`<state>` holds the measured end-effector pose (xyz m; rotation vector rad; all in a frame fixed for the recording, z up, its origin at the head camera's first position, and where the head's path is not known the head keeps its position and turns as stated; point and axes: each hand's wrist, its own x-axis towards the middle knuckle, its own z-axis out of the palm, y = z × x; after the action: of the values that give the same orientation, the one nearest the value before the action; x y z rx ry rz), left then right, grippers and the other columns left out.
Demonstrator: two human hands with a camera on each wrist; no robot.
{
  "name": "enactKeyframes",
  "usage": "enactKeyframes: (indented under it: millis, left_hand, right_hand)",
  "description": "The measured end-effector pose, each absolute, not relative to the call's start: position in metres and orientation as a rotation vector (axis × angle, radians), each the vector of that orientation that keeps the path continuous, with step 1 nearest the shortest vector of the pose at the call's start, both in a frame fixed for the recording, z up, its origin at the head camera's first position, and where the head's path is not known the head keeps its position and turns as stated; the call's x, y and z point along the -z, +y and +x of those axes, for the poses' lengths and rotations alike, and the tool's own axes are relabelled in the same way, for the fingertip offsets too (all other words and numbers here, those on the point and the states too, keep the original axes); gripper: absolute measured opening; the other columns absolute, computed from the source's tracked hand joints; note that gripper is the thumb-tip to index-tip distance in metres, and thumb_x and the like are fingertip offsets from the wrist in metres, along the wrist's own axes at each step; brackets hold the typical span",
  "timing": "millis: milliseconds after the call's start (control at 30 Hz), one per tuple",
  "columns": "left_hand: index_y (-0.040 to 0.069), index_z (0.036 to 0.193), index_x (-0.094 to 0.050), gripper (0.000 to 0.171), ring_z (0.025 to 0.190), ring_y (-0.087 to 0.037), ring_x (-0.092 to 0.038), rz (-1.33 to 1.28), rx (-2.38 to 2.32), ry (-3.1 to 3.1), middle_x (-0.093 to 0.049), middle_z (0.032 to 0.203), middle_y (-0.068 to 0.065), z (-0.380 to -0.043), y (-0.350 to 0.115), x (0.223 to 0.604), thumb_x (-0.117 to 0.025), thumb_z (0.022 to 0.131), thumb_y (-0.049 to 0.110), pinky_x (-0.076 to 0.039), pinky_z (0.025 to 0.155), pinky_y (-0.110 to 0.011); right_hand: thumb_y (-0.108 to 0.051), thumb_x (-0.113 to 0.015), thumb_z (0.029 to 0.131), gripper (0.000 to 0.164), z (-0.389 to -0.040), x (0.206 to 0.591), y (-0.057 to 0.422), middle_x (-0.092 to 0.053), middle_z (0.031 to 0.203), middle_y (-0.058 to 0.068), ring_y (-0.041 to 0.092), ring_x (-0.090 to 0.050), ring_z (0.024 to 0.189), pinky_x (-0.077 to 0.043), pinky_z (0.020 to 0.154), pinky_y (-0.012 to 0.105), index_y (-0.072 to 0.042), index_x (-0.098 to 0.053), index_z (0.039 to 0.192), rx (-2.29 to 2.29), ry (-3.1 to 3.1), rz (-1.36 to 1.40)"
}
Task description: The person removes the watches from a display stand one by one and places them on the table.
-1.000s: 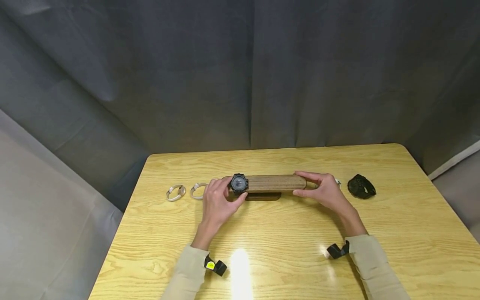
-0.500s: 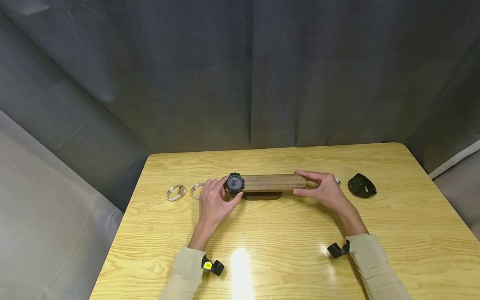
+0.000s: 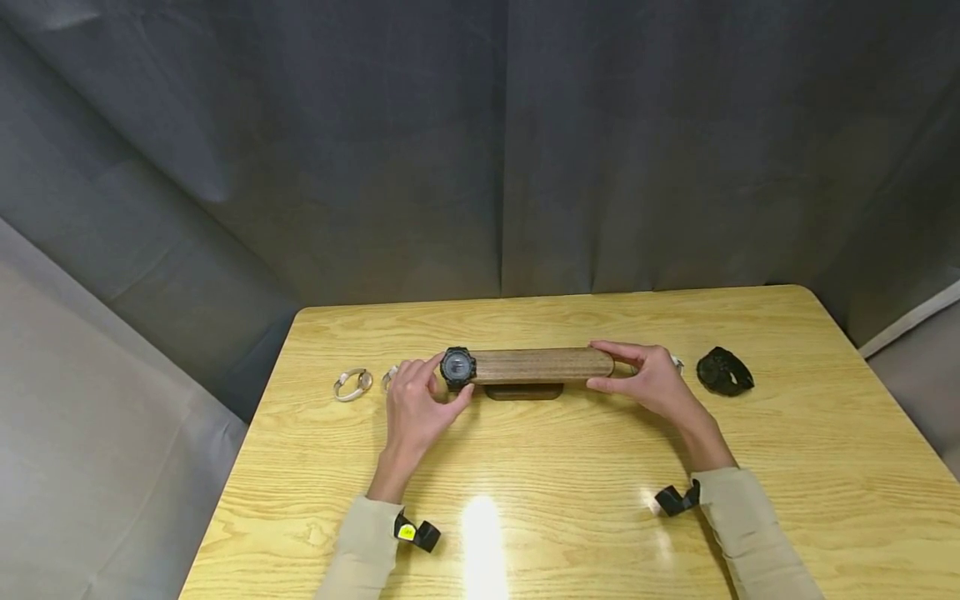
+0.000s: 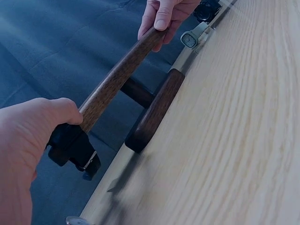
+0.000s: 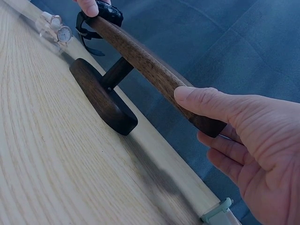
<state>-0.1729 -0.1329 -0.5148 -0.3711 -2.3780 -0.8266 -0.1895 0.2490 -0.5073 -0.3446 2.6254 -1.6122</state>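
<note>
A dark wooden T-shaped watch stand (image 3: 543,367) stands on the table, its long bar raised over a rounded base (image 4: 157,110). A chunky black digital watch (image 3: 458,367) is looped around the bar at its left end, face up. My left hand (image 3: 415,408) pinches this watch, thumb at the near side and fingers at the far side. In the right wrist view the black strap (image 5: 86,35) hangs below the bar with its tail loose. My right hand (image 3: 651,379) grips the bar's right end, thumb on the near side; its other fingers are partly hidden behind the bar.
A light-strapped watch (image 3: 352,384) lies at the left, and another watch (image 3: 390,377) is partly hidden by my left hand. Behind my right hand is a pale green watch (image 4: 190,40). Farther right lies a black watch (image 3: 723,372). Dark curtains hang behind the table (image 3: 570,500).
My left hand has slid the black watch leftward along the bar to its left end. My right hand has stayed on the right end, and the stand has not visibly moved.
</note>
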Motion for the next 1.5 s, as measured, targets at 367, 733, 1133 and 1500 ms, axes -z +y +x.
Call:
enactKeyframes:
  millis: [367, 733, 1133, 1500]
  left_hand:
    - [0.000, 0.119, -0.075, 0.060, 0.075, -0.020, -0.053, -0.330, 0.839, -2.403, -0.060, 0.068, -0.009, -0.174, -0.144, 0.511, -0.092, 0.076, 0.039, -0.047, 0.069, -0.034]
    - [0.000, 0.118, -0.075, 0.061, 0.076, -0.021, -0.054, -0.309, 0.831, -2.379, -0.060, 0.068, -0.008, -0.176, -0.153, 0.511, -0.093, 0.074, 0.038, -0.046, 0.069, -0.033]
    - [-0.001, 0.118, -0.075, 0.060, 0.075, -0.023, -0.053, -0.269, 0.844, -2.377, -0.060, 0.069, -0.010, -0.179, -0.166, 0.509, -0.093, 0.073, 0.035, -0.048, 0.076, -0.039]
    - [-0.002, 0.117, -0.075, 0.058, 0.073, -0.023, -0.051, -0.272, 0.807, -2.355, -0.058, 0.068, -0.007, -0.190, -0.174, 0.505, -0.092, 0.074, 0.033, -0.047, 0.067, -0.037]
  right_hand:
    - [-0.035, -0.090, 0.083, 0.062, -0.190, 0.507, 0.249, -0.064, 0.144, 0.005, 0.032, -0.048, 0.145, -0.050, 0.088, 0.035, -0.021, -0.069, 0.140, 1.612, 2.618, -0.355]
    - [-0.036, -0.090, 0.083, 0.063, -0.189, 0.506, 0.248, -0.064, 0.145, 0.006, 0.034, -0.047, 0.145, -0.048, 0.081, 0.028, -0.021, -0.069, 0.140, 1.612, 2.609, -0.349]
    - [-0.034, -0.090, 0.084, 0.064, -0.189, 0.505, 0.248, -0.062, 0.147, 0.007, 0.036, -0.046, 0.146, -0.048, 0.067, 0.027, -0.020, -0.067, 0.142, 1.627, 2.596, -0.355]
    - [-0.033, -0.091, 0.083, 0.065, -0.189, 0.505, 0.247, -0.062, 0.146, 0.008, 0.037, -0.047, 0.145, -0.047, 0.062, 0.029, -0.016, -0.067, 0.141, 1.642, 2.590, -0.353]
